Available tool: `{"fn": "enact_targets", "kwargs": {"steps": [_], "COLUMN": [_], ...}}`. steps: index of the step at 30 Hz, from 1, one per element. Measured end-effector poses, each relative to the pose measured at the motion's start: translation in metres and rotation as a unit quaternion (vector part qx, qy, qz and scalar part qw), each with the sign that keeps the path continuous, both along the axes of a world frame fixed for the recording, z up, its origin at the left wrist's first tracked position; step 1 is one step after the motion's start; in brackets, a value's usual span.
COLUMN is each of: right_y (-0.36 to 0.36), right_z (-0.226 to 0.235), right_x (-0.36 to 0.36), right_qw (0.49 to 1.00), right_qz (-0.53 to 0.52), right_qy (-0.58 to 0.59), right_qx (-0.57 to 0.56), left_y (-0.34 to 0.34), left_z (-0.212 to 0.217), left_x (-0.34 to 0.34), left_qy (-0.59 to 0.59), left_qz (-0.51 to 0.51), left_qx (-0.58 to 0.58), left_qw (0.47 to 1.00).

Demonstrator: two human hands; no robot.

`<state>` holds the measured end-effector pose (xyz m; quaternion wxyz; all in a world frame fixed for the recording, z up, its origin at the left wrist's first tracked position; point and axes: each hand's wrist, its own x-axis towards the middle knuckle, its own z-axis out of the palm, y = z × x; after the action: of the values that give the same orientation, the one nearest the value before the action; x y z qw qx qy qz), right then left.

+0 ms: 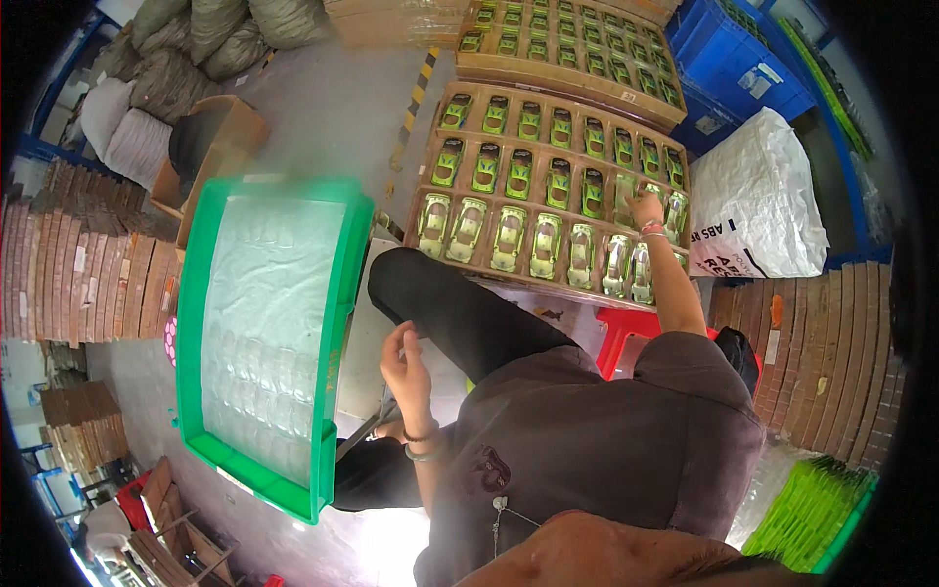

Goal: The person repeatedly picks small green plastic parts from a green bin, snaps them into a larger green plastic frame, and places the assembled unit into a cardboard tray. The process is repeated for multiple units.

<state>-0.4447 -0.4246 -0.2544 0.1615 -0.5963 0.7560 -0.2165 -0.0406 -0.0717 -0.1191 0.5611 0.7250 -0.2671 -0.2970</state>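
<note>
Rows of green toy car bodies (pixel 520 174) lie in the pockets of a brown cardboard tray (pixel 426 181). Those in the two far rows have black tops; the nearest row is pale and silvery green. At the tray's right part, my right hand (pixel 646 207) reaches in with its fingers closed about a car body, which they mostly hide. A pocket (pixel 622 192) left of these fingers holds no car. My left hand (pixel 405 372) hangs in the air beside my knee, fingers loosely bent, with nothing visible in it.
A green crate (pixel 193 357) with clear plastic trays (pixel 259 333) stands at my left. Behind the car tray is another filled tray (pixel 567 76). A white sack (pixel 768 201) and blue bins (pixel 738 59) are at the right. Stacked cardboard (pixel 98 254) lines the left side.
</note>
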Motion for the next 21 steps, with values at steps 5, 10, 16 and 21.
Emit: {"fn": "enact_targets", "kwargs": {"steps": [5,10,16,21], "right_y": [0.003,-0.01,-0.002,0.096], "right_z": [-0.004,-0.005,0.061,0.195], "right_x": [0.042,0.062,0.087,0.224], "right_qw": [0.96,0.949,0.955,0.758], "right_qz": [0.162,0.226,0.281,0.589], "right_qy": [0.215,0.217,-0.017,-0.247], "right_qx": [-0.071,0.023,-0.094,0.131], "left_y": [0.007,0.008,0.02,0.018], "left_z": [0.0,0.0,0.036,0.086], "left_x": [-0.001,-0.002,0.0,0.008], "left_qy": [-0.01,-0.036,-0.064,-0.333], "left_qz": [0.025,0.017,0.007,-0.056], "left_qx": [-0.002,0.002,-0.081,-0.105], "left_qw": [1.0,0.999,0.995,0.936]}}
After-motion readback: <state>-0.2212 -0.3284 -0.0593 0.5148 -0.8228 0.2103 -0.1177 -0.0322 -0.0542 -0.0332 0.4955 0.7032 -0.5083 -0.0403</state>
